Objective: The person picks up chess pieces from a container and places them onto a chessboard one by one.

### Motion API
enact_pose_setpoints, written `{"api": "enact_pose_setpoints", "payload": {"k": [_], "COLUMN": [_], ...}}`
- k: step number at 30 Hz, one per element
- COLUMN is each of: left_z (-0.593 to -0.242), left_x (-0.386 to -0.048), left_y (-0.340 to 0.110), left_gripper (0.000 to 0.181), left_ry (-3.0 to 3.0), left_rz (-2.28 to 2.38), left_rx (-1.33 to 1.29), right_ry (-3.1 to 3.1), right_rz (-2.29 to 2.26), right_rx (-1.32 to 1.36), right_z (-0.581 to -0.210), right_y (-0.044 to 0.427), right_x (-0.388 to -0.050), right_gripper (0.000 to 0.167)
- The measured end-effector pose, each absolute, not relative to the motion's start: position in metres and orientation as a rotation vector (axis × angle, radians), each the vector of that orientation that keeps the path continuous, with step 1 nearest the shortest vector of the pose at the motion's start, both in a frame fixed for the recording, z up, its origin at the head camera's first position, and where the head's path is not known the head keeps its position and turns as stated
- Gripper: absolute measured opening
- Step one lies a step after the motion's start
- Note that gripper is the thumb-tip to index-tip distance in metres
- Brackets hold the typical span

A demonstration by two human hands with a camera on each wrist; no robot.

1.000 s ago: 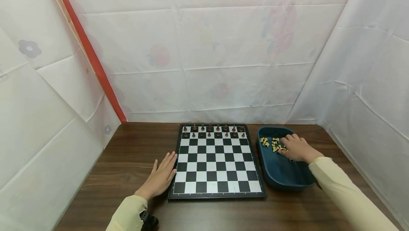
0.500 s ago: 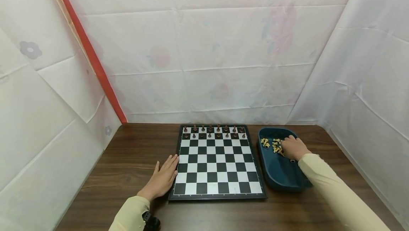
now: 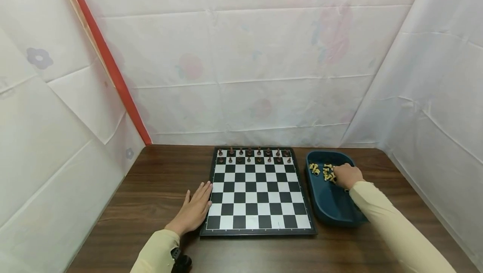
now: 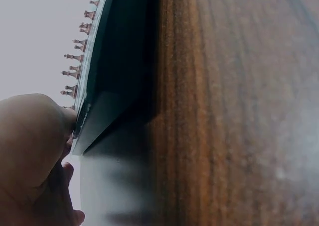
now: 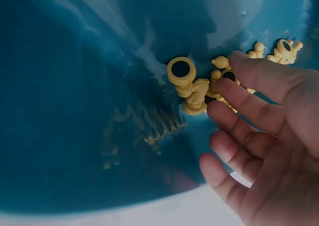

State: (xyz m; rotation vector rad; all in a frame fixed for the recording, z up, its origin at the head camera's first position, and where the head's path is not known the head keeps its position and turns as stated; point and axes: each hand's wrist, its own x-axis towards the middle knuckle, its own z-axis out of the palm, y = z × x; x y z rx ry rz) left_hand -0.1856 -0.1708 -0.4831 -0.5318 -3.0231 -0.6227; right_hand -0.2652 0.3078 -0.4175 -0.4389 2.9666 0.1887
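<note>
A black-and-white chessboard (image 3: pixel 260 191) lies on the table, with brown chess pieces (image 3: pixel 248 159) standing in two rows along its far side. My left hand (image 3: pixel 192 212) rests at the board's left edge, fingers fairly straight; in the left wrist view the hand (image 4: pixel 30 141) touches the board's rim. On the right, my right hand (image 3: pixel 348 175) reaches into a blue tray (image 3: pixel 332 210). In the right wrist view, its slightly bent fingers (image 5: pixel 249 114) lie against yellow chess pieces (image 5: pixel 194 96), with thumb and index finger apart around one of them. No piece is lifted.
A brown wooden table (image 3: pixel 151 185) carries the board and tray. White sheets (image 3: pixel 241 55) hang behind and at both sides, with a red strip (image 3: pixel 107 59) at left. More yellow pieces (image 3: pixel 314 168) lie in the tray's far left part.
My right hand has shifted slightly left within the tray and bent downward, its fingers now mostly hidden from the head view. My left hand stays at the board's edge.
</note>
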Motion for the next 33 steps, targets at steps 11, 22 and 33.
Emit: {"api": "enact_pose_setpoints", "payload": {"k": [11,22,33], "left_z": [-0.483,-0.481,-0.48], "left_x": [-0.195,-0.196,-0.198], "left_y": [-0.173,-0.172,-0.173], "left_gripper": [0.05,0.051,0.05], "left_ry": [-3.056,-3.069,-3.069], "left_rz": [-0.608,-0.613,-0.616], "left_rx": [-0.494,-0.481,-0.48], "right_ry": [2.904,2.882,2.929], "right_rz": [0.06,0.059,0.027], "right_rx": [-0.368,-0.313,-0.354], "right_z": [-0.435,-0.428,-0.422], "right_y": [0.315,0.309,0.311], "right_x": [-0.279,-0.276,-0.275], "right_gripper": [0.011,0.009,0.007]}}
